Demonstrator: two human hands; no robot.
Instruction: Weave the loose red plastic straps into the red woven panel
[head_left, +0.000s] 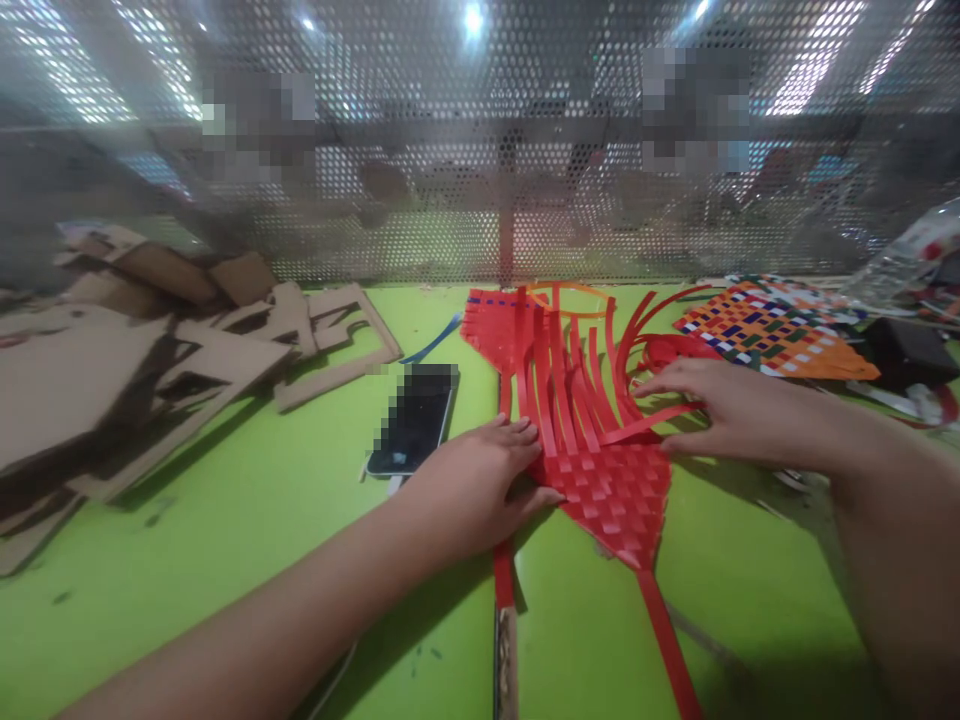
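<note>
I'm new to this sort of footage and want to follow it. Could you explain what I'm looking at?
There's no machine here: these are a person's own bare hands, seen from one head-worn camera looking forward and down. The left hand rests at the left edge of a red woven piece with loose strips fanning out. One red strip runs to the right hand; how firmly it is held is unclear. On the green table lie cardboard pieces, a phone and a multicoloured weave. Behind stands a perforated panel.
</note>
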